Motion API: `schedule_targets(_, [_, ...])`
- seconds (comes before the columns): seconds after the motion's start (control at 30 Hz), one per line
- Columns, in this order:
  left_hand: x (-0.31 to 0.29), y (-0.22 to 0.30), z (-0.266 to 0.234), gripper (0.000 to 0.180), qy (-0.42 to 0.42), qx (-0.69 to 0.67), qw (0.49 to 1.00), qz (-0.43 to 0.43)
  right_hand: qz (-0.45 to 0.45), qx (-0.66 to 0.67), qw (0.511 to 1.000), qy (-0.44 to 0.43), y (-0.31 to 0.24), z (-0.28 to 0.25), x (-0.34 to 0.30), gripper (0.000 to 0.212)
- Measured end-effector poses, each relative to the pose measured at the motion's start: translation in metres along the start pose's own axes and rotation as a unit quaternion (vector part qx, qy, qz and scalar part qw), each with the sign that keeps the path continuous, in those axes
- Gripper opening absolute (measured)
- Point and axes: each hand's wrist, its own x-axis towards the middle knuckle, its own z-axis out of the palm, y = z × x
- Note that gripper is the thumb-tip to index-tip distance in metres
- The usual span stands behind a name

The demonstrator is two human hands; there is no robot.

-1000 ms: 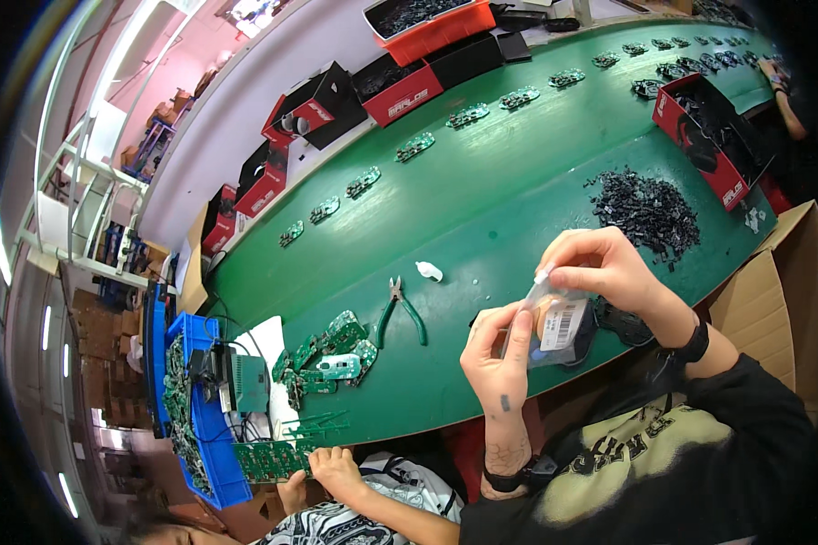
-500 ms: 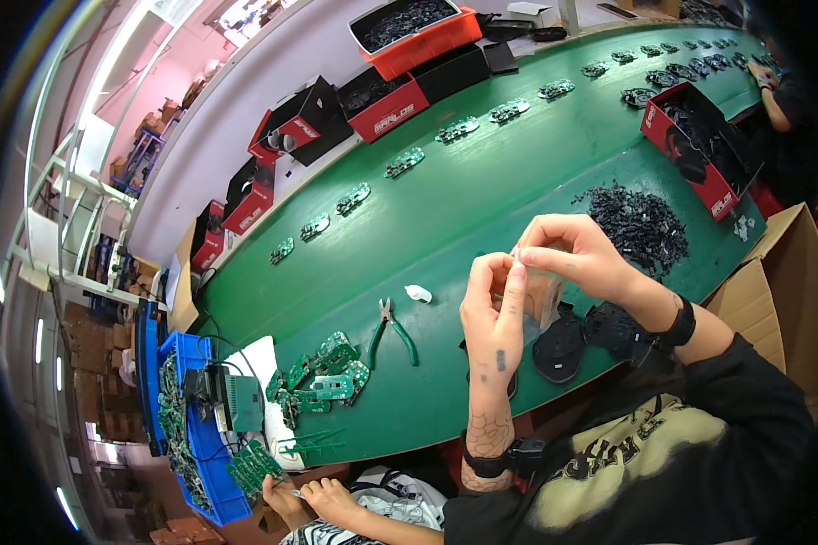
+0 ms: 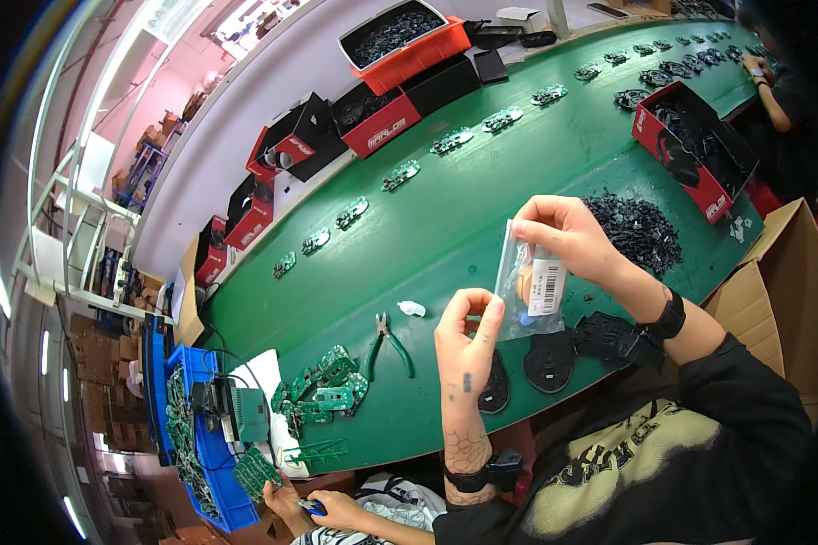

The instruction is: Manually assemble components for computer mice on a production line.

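A small clear plastic bag (image 3: 507, 263) with a white label hangs stretched between my hands. Something orange-brown and something blue show inside it, too unclear to name. My right hand (image 3: 573, 238) pinches its upper corner. My left hand (image 3: 468, 341), fingers curled, pinches the edge lower down on the left. Beneath the bag, black mouse-shaped shells (image 3: 549, 363) lie along the near edge of the table. Left of my left hand are green-handled cutters (image 3: 388, 347), jaws pointing away, and a small white plastic piece (image 3: 411, 309).
A pile of small black parts (image 3: 641, 232) lies beyond my right hand, near a red-and-black box (image 3: 700, 150). Circuit boards (image 3: 400, 174) line the green table (image 3: 336, 272). At lower left, a co-worker's hands (image 3: 332, 509) hold a board and a blue-handled tool beside a blue bin (image 3: 236, 516).
My hands have moved apart, the left one down and leftward, so the bag now hangs spread in plain view. The co-worker's blue-handled tool has come into sight.
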Motion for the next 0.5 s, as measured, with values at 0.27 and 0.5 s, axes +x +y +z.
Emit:
schedule_targets(0.27, [0.024, 0.017, -0.005, 0.021, -0.083, -0.087, 0.99, -0.074, 0.014, -0.024, 0.998, -0.059, -0.001, 0.002, -0.001, 0.019])
schedule_targets(0.5, [0.023, 0.008, 0.003, 0.016, -0.079, -0.17, 0.974, -0.127, -0.009, -0.026, 0.994, -0.109, -0.01, -0.004, 0.002, 0.013])
